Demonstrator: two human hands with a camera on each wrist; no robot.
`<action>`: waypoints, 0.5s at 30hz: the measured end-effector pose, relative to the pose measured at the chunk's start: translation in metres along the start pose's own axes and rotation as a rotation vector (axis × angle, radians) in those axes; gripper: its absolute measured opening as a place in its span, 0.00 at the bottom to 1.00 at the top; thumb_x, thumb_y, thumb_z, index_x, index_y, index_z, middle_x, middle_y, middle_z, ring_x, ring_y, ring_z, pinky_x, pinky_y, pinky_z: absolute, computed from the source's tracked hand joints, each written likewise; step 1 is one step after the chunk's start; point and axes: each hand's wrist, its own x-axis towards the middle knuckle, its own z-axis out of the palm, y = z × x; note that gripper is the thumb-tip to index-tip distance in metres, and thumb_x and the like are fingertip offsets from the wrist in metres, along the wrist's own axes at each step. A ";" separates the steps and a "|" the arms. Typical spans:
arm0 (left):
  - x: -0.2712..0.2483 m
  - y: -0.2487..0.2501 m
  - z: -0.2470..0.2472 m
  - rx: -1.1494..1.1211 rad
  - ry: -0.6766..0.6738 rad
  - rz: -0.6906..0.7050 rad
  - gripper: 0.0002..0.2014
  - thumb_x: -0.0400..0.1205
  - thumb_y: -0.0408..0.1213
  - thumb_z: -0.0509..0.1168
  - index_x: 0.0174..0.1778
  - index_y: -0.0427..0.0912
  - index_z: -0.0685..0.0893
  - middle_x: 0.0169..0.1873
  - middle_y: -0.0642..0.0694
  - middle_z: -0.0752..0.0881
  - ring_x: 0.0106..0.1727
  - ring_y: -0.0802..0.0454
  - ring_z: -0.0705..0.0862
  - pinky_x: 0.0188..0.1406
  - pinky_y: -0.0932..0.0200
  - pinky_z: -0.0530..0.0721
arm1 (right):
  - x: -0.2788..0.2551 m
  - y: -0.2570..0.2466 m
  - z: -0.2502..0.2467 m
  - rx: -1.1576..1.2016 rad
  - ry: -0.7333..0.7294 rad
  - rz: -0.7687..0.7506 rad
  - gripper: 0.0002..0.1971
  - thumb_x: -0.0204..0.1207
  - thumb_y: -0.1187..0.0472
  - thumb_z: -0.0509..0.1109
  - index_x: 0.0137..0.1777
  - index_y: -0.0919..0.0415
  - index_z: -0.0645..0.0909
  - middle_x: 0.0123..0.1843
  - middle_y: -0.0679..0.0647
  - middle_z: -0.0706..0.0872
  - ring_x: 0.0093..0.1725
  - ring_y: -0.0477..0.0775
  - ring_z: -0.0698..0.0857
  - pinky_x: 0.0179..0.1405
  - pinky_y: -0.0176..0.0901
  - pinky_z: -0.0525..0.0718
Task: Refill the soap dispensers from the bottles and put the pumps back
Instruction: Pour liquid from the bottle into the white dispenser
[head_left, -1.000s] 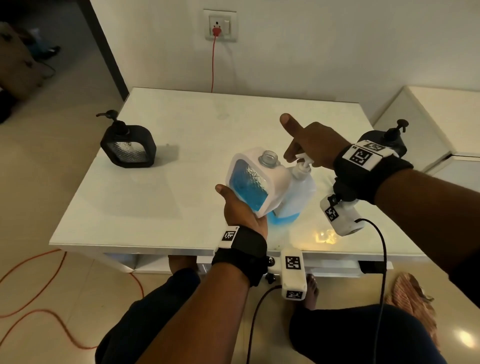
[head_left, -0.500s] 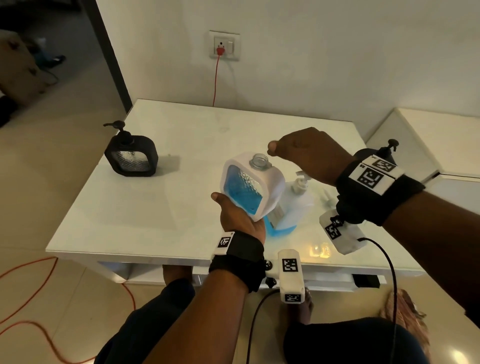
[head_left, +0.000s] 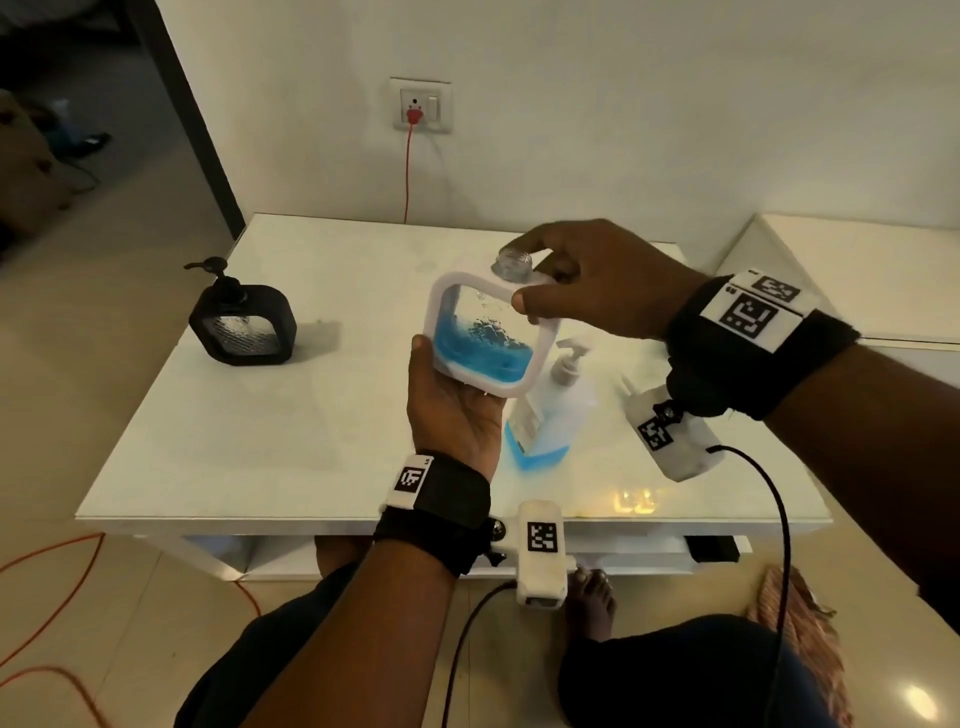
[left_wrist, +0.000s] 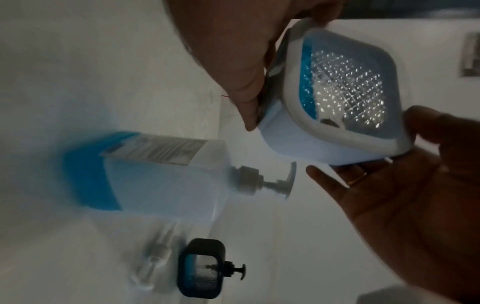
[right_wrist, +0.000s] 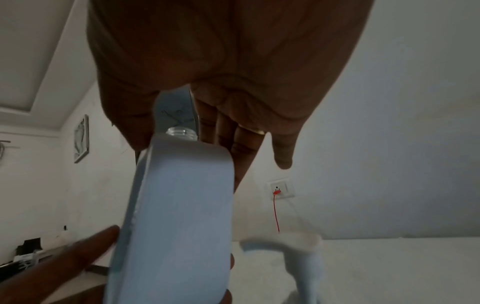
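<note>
1. Head view shows your left hand (head_left: 457, 410) cradling the base of the white dispenser (head_left: 488, 332) above the front middle of the bench (head_left: 260, 415), palm up, fingers and thumb wrapped around its lower edge.
2. Your right hand (head_left: 597, 280) comes in from the right and pinches the dispenser's top corner, thumb on the near face and fingers over the far side by the neck (head_left: 511, 262).
3. Both grips are therefore clamped on the same dispenser; it touches nothing else.
4. Its long axis runs bottom to neck and leans: the open neck points up and away from you, tilted a little to the right, with no pump fitted.
5. The dispenser is a flat, rounded-square body with a smooth matte white frame and a clear, dimpled window; blue liquid lies pooled in the lower part.
6. The neck is clear and threaded.
7. Just below and right of it stands the refill bottle (head_left: 545, 415), translucent plastic with a white pump, a label on one side and blue liquid low down.
8. In the left wrist view a loose clear pump (left_wrist: 153, 259) lies flat on the bench beside a black dispenser (left_wrist: 201, 269), though blur hides detail.
9. Another black dispenser (head_left: 241, 319), pump on, stands upright at the bench's left.
</note>
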 end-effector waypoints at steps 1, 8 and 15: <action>-0.004 0.002 0.004 0.064 -0.011 0.014 0.25 0.91 0.57 0.57 0.73 0.42 0.83 0.59 0.40 0.93 0.60 0.44 0.93 0.66 0.46 0.88 | -0.002 -0.001 -0.005 0.012 0.007 -0.016 0.22 0.76 0.51 0.78 0.69 0.52 0.81 0.46 0.43 0.92 0.47 0.47 0.90 0.55 0.44 0.86; -0.026 0.007 0.010 0.502 -0.160 0.162 0.28 0.84 0.64 0.66 0.69 0.46 0.83 0.67 0.39 0.89 0.71 0.41 0.88 0.68 0.43 0.89 | -0.030 0.002 -0.037 0.022 -0.033 -0.074 0.20 0.77 0.57 0.76 0.69 0.49 0.79 0.43 0.48 0.94 0.44 0.47 0.91 0.52 0.32 0.85; -0.045 0.003 0.021 1.041 -0.537 0.366 0.21 0.78 0.50 0.74 0.64 0.52 0.78 0.55 0.56 0.85 0.53 0.71 0.87 0.47 0.73 0.85 | -0.086 0.024 -0.056 0.052 -0.107 -0.080 0.25 0.75 0.59 0.80 0.71 0.51 0.81 0.56 0.51 0.92 0.53 0.50 0.90 0.52 0.35 0.87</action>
